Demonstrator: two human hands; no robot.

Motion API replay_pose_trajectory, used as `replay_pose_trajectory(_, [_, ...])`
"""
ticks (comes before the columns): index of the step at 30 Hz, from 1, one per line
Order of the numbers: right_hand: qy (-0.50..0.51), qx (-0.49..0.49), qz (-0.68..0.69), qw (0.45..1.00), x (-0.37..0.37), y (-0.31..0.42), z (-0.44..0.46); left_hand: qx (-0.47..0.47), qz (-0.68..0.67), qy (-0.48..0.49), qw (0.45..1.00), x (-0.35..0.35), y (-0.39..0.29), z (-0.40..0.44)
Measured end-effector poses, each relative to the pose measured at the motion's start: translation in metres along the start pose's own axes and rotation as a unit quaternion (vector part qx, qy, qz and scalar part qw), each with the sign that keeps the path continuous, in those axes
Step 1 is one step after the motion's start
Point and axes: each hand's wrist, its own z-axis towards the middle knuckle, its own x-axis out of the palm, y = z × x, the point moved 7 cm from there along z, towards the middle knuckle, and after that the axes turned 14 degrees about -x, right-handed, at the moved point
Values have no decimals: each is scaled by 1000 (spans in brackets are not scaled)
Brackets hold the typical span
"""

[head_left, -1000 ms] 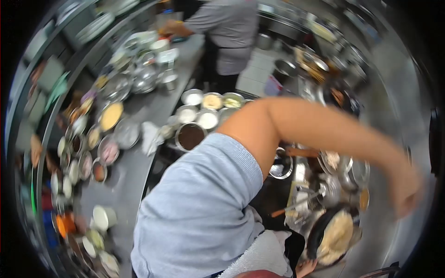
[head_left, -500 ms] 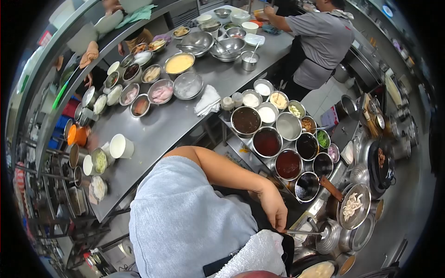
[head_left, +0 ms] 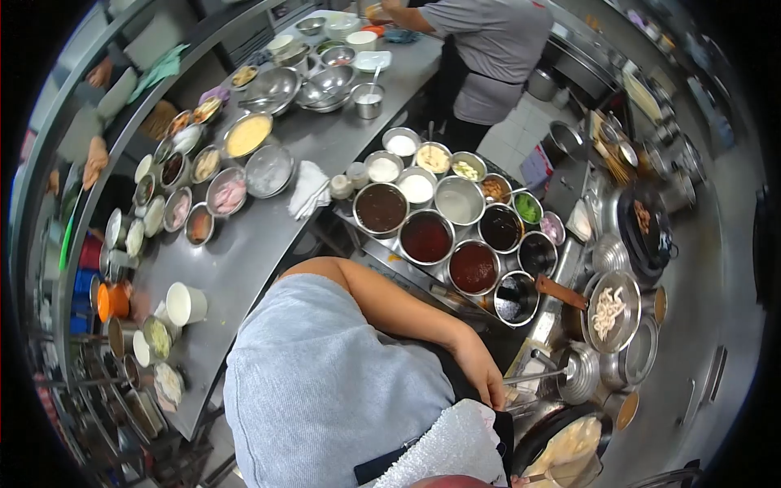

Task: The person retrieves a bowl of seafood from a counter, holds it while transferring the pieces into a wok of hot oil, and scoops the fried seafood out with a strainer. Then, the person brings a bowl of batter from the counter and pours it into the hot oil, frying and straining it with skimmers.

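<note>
My left hand (head_left: 480,370) hangs beside my apron, its fingers close together and pointing down. Whatever its fingertips grip is hidden. Just right of it lies a metal rod-like handle (head_left: 533,377). At the bottom edge, a small part of my right hand (head_left: 518,481) shows at the handle of a round-ended tool that looks like a ladle (head_left: 576,472). That tool is over a dark wok (head_left: 533,443) with a pale yellow mass (head_left: 573,443) in it. A strainer (head_left: 625,325) with pale strips (head_left: 608,313) and a wooden handle (head_left: 561,291) rests above the wok.
Several pots of dark sauce (head_left: 381,208) and bowls of white powder (head_left: 416,188) stand ahead. A steel table (head_left: 244,252) to the left carries bowls and a folded cloth (head_left: 309,189). Another person (head_left: 496,69) stands beyond. A second wok (head_left: 647,224) sits at right.
The view has swung, so the table, pots and co-worker sit further left and up. More of the wok and its yellow contents shows, and the tool over it has come into view.
</note>
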Motion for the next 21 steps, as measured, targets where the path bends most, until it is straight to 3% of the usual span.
replay_pose_trajectory(7, [8,116,53,992,-27,9,-50,-54,24,18,998,-9,3,3])
replay_pose_trajectory(9, [8,136,79,987,-22,12,-62,-137,-5,-102,985,-24,24,-12])
replay_pose_trajectory(10, [8,140,95,986,-18,11,-67,-141,-13,-106,984,-24,33,-20])
replay_pose_trajectory(12, [5,141,127,982,-7,5,-68,-120,46,-234,964,-36,41,-43])
replay_pose_trajectory(13, [3,143,142,980,-3,2,-66,-121,40,-241,962,-30,36,-54])
replay_pose_trajectory(15, [-3,146,168,975,1,-5,-60,-164,81,-373,910,-27,25,-82])
replay_pose_trajectory(20, [-29,181,222,958,-6,16,-30,-118,96,-444,883,-18,21,-146])
replay_pose_trajectory(21, [-36,189,229,954,-10,21,-22,-144,151,-479,852,-20,17,-171])
